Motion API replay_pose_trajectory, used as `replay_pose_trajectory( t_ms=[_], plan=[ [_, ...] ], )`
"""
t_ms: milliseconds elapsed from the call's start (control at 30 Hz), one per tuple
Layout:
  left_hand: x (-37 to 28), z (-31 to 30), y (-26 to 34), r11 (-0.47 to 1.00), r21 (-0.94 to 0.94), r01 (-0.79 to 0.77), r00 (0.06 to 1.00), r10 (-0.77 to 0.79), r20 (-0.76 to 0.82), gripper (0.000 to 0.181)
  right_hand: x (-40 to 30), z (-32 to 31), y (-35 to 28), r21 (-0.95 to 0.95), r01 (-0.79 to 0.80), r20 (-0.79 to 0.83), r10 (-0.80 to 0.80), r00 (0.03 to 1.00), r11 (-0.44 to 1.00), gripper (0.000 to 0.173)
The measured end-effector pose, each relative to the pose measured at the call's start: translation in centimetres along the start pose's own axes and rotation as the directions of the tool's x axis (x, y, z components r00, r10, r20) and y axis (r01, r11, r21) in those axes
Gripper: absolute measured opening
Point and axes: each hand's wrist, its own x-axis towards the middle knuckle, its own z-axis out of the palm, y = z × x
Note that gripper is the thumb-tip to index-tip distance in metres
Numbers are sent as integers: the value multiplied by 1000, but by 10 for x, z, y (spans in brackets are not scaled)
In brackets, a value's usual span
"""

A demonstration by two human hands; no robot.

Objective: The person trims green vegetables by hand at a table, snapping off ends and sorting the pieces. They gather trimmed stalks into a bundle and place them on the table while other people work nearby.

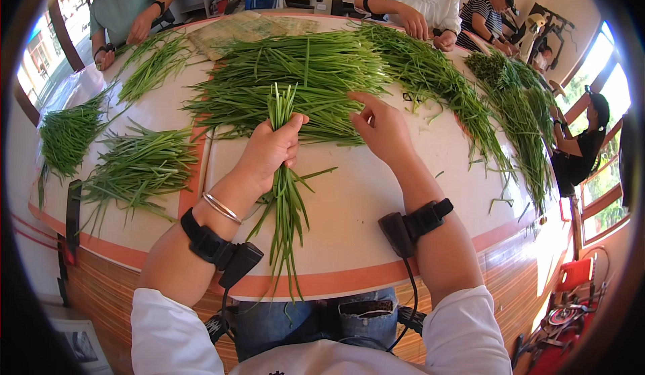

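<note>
My left hand [274, 148] is closed around a bunch of garlic chives [287, 198]. The pale cut ends stick up above the fist, and the green leaves hang down towards the table's near edge. A large pile of chives [297, 62] lies just beyond, its pale ends mostly turned to the right. Beside those ends is my right hand [380, 125], index finger and thumb apart, other fingers curled. I see nothing held in it; its palm side is hidden. Each of my forearms wears a black strap with a small device.
Smaller chive heaps [143, 166] [70, 135] lie on the left of the table [332, 224]. Long rows of greens [443, 72] [519, 108] run down the right side. A woven sack [227, 32] lies at the back. Several people work around the table.
</note>
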Motion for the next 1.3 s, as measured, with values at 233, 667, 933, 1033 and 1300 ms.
replay_pose_trajectory(
  t_ms=[233,667,933,1033,1300],
  plan=[
    [0,0,0,999,50,9,1000,-7,-26,28,1,10,10,-118,-48,30,52,998,992,27],
    [-1,2,0,865,299,-403,909,416,24,31,1,2,-4,-2,142,-288,-136,948,990,14],
    [-2,5,4,247,671,-699,537,801,265,22,-5,1,-19,270,216,-16,-220,975,938,10],
    [0,3,7,43,823,-567,613,689,386,20,-10,-4,-28,274,267,42,-289,956,924,8],
    [0,-2,2,813,542,-212,960,278,-41,28,-4,-4,-1,80,89,112,-98,989,993,12]
  ],
)
